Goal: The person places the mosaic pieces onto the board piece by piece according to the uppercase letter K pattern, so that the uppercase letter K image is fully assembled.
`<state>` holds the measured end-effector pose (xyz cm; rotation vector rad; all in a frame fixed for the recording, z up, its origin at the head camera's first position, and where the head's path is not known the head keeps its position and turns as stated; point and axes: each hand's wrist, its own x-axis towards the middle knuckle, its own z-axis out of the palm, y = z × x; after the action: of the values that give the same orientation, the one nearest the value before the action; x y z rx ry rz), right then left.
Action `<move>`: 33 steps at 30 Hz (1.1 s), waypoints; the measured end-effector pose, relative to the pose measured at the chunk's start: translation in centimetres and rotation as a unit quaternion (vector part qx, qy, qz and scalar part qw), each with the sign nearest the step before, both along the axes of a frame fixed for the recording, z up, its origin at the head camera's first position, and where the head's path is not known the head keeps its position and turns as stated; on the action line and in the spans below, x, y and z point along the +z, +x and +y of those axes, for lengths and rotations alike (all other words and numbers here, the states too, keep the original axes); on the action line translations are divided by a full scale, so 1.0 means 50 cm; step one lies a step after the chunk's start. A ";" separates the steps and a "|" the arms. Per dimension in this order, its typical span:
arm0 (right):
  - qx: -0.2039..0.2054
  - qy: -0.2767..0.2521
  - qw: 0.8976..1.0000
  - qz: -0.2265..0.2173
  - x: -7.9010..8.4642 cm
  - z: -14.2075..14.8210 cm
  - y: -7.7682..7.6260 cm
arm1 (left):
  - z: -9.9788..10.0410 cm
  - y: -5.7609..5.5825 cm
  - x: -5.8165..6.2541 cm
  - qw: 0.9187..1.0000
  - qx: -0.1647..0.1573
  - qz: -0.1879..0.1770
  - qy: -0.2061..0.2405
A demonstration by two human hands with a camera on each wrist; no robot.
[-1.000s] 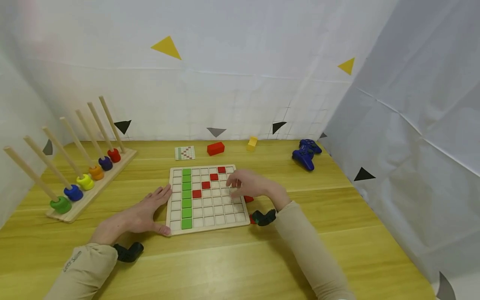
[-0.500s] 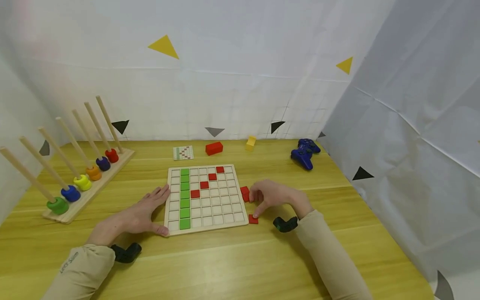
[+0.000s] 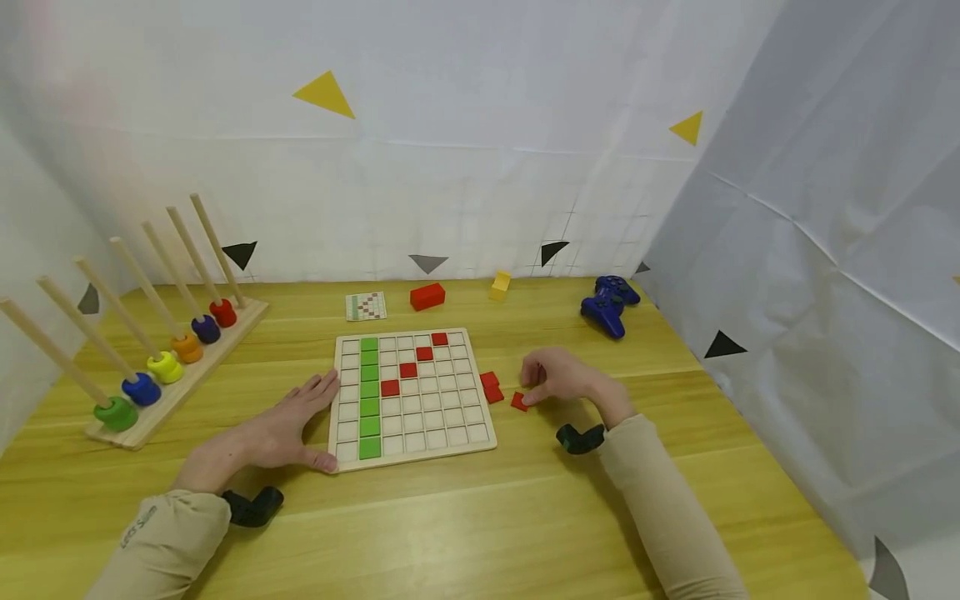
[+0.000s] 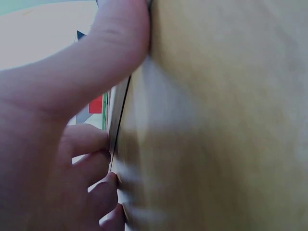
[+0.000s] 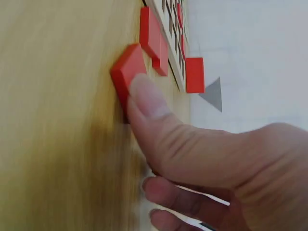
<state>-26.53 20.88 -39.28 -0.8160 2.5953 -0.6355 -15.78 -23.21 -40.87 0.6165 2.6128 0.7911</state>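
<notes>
A square wooden grid board [image 3: 438, 421] lies flat on the table. One of its columns is filled with green tiles [image 3: 369, 389], and several red tiles [image 3: 407, 370] run in a diagonal. My left hand [image 3: 273, 429] rests along the board's left side, fingers extended, thumb at the near left corner. Right of the board, my right hand [image 3: 566, 377] has its thumb on a loose red tile [image 5: 127, 67], turned at an angle on the table; its index fingertip is hidden in the right wrist view. More loose red tiles [image 3: 491, 386] lie against the board's right edge.
Behind the board are a small pattern card [image 3: 366, 306], a red block [image 3: 427, 297] and a yellow block [image 3: 500, 286]. A blue game controller [image 3: 610, 307] sits at the back right. A wooden peg stand [image 3: 180, 371] with coloured beads occupies the left.
My right hand has gone from over the board to its right side, and the loose red tile under its thumb has slid away from the board and turned. My left hand stays in place.
</notes>
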 end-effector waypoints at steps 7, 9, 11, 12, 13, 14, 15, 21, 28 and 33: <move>-0.008 -0.001 1.000 -0.014 0.010 0.001 0.002 | -0.003 -0.002 -0.002 1.000 -0.005 0.004 0.004; -0.002 0.006 1.000 -0.016 0.008 0.001 0.001 | -0.003 -0.002 -0.003 1.000 -0.005 0.004 0.004; 0.001 0.008 1.000 -0.020 0.006 0.000 0.000 | -0.003 -0.002 -0.003 1.000 -0.006 0.004 0.005; -0.001 0.007 1.000 -0.021 0.004 0.000 0.000 | -0.003 -0.002 -0.003 1.000 -0.006 0.004 0.005; -0.003 0.004 1.000 -0.023 0.004 0.000 0.000 | -0.003 -0.002 -0.003 1.000 -0.006 0.004 0.004; -0.007 0.002 1.000 -0.024 0.003 0.000 0.000 | -0.003 -0.002 -0.003 1.000 -0.006 0.004 0.004; -0.010 0.001 1.000 -0.025 0.004 0.000 0.001 | -0.003 -0.002 -0.003 1.000 -0.006 0.004 0.005; -0.024 -0.009 0.999 -0.028 0.007 -0.001 0.005 | -0.002 -0.001 -0.002 1.000 -0.004 0.003 0.007; -0.022 -0.010 0.999 -0.026 0.006 -0.001 0.004 | -0.002 0.000 -0.001 1.000 -0.002 0.001 0.007; -0.027 -0.009 0.999 -0.025 0.007 0.000 0.004 | 0.000 -0.001 -0.002 1.000 0.000 -0.001 0.002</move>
<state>-26.31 20.86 -38.93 -0.7298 2.5777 -0.6877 -15.84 -23.21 -40.98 0.6171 2.6107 0.7952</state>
